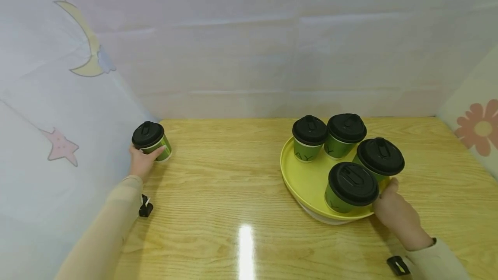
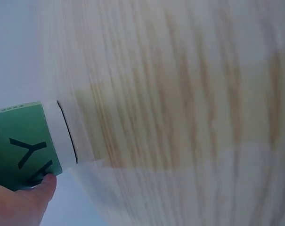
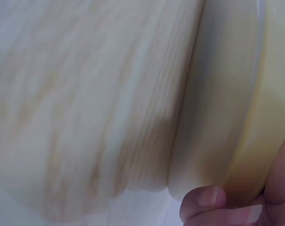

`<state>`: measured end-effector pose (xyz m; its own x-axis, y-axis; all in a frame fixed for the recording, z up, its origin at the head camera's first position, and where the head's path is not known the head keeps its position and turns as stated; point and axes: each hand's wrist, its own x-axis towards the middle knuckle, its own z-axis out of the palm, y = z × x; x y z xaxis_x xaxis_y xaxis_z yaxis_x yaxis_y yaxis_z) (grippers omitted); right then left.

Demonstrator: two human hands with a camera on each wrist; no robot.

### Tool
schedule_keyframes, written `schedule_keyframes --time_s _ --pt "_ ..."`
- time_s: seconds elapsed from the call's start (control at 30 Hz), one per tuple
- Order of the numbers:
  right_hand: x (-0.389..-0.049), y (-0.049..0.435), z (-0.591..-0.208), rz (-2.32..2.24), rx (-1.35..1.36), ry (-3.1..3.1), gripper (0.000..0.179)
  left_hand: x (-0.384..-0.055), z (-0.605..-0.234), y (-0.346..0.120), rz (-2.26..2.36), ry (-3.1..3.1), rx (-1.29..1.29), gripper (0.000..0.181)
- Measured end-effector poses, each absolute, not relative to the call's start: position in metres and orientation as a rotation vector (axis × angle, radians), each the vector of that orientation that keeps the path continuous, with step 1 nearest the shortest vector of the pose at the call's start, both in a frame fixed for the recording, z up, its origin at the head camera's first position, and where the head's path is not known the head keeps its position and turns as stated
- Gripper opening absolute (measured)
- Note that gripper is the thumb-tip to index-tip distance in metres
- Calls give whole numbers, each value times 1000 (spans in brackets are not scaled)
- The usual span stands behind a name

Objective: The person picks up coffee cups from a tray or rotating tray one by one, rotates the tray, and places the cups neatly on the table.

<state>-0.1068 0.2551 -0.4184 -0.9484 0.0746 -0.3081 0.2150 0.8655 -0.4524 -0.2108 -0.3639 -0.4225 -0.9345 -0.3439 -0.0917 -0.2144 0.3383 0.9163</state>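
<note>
At the far left of the table, my left hand [image 1: 143, 162] grips a green paper cup [image 1: 160, 147] with a black lid. Printed dark letters show on this upright cup [image 2: 20, 136] in the left wrist view, the thumb lying along its lower side. Over on the right, my right hand [image 1: 398, 217] holds the near right edge of a round yellow tray [image 1: 307, 185]. Curled fingers [image 3: 208, 200] press at the tray's side in the right wrist view. Several similar lidded cups stand on the tray, the nearest cup [image 1: 352, 185] close beside that hand.
A pale round base [image 1: 320, 218] shows under the tray. The wooden table [image 1: 221, 176] spans between the hands, with a light reflection at its front. Pale cloth walls [image 1: 233, 64] rise behind and on both sides, the left one close to my left arm.
</note>
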Motion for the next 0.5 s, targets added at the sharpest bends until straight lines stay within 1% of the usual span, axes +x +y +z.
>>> schedule_keyframes --time_s 0.13,0.3,0.5 --pt "-107 255 -420 -715 211 2776 80 -213 -425 -370 -1640 -2460 486 102" --pt "-105 254 -420 -720 192 2800 74 -213 -426 -379 -1621 -2522 435 101" --pt "-104 255 -420 -728 192 2793 77 -213 -426 -385 -1627 -2555 370 98"
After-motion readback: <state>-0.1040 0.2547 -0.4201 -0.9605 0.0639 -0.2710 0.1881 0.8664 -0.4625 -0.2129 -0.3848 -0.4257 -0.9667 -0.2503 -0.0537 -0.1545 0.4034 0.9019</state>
